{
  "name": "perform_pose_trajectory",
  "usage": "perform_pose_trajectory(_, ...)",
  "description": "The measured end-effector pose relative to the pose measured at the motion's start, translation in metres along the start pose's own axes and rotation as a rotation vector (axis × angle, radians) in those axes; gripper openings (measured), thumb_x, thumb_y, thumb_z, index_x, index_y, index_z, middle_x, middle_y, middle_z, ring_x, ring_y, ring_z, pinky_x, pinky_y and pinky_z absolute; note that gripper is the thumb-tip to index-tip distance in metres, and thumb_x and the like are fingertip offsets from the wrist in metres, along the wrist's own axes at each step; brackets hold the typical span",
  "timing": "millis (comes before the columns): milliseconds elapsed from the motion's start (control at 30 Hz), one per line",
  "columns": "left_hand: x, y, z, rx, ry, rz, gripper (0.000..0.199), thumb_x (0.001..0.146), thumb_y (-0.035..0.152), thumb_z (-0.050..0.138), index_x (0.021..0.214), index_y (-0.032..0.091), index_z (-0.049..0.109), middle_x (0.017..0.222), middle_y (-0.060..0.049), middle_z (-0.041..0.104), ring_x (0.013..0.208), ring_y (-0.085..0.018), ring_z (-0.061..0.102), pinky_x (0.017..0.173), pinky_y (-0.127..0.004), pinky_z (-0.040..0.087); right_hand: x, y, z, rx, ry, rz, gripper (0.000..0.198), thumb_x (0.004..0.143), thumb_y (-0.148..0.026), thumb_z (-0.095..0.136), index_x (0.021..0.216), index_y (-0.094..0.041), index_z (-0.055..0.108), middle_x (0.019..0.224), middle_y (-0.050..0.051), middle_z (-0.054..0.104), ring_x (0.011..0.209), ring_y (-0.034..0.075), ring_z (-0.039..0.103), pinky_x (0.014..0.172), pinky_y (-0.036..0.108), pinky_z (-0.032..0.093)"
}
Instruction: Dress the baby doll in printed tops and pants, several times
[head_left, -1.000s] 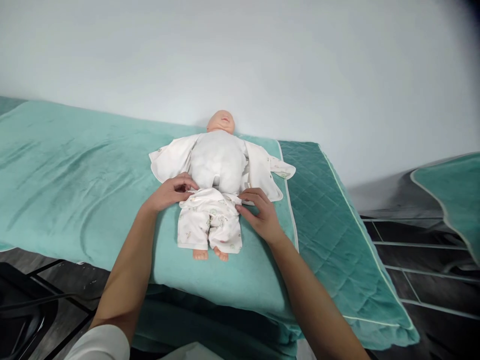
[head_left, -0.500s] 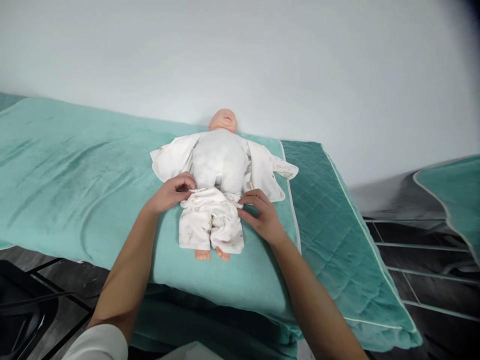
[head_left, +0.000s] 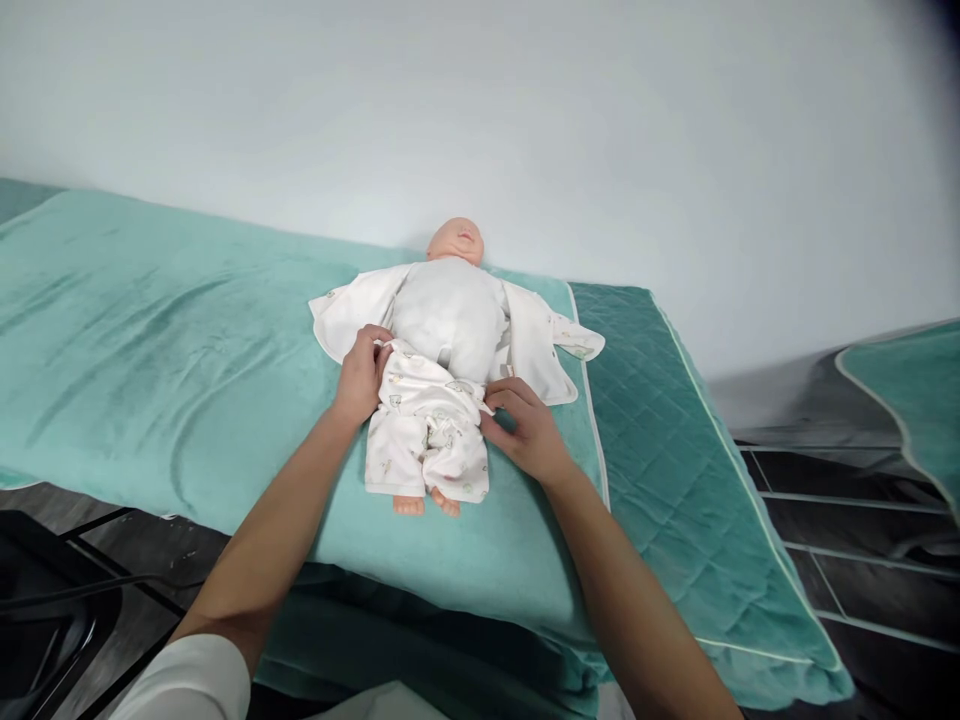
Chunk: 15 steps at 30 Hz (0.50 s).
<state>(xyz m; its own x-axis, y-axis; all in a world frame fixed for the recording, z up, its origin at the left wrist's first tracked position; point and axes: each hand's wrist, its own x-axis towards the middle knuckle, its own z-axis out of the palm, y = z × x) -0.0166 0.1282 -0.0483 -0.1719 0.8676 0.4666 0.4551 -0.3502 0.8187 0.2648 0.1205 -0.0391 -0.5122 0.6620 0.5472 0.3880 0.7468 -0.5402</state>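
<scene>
A baby doll (head_left: 450,310) with a white cloth torso lies on its back, head toward the wall and feet toward me. Its patterned white jacket (head_left: 536,335) is spread out on both sides of the torso. White printed baby pants (head_left: 427,400) cover the legs, with the feet showing below the hems. My left hand (head_left: 363,372) grips the waistband on the left, at the lower torso. On the right side my right hand (head_left: 525,425) pinches the waistband, which sits lower there. The waistband runs slanted across the doll.
A teal blanket (head_left: 187,330) covers the bed, with a darker quilted cover (head_left: 675,470) at its right end. The pale wall (head_left: 480,110) stands right behind. A black chair (head_left: 52,610) is at the lower left, another teal cover (head_left: 907,400) at the far right.
My left hand has moved up toward the torso, drawing the left side of the waistband higher. My right hand stays at the right side. The view has shifted slightly.
</scene>
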Motion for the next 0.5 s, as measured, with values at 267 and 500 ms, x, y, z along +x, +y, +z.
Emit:
perform_pose_trajectory(267,0.001,-0.003,0.001,0.106,-0.015,0.121,0.008,0.1,0.03,0.044,0.103,0.024,0.049,0.107,-0.004,0.061,0.092,-0.017,0.059,0.081,-0.03,0.046,0.012,0.015,0.006,-0.052,0.302,0.259,0.011,0.094,-0.032,0.06,0.091,-0.024,0.053,0.07,-0.004,0.057,0.06,0.014,0.053,0.059,0.027,0.042)
perform_pose_trajectory(500,0.003,0.001,0.0,0.181,0.041,-0.022,0.008,0.094,0.021,0.049,0.102,0.022,0.051,0.098,-0.003,0.061,0.083,-0.017,0.056,0.081,-0.031,0.044,0.043,0.043,0.012,0.179,0.373,0.442,0.019,0.094,-0.041,0.061,0.099,-0.025,0.05,0.071,-0.006,0.051,0.06,0.013,0.046,0.059,0.027,0.037)
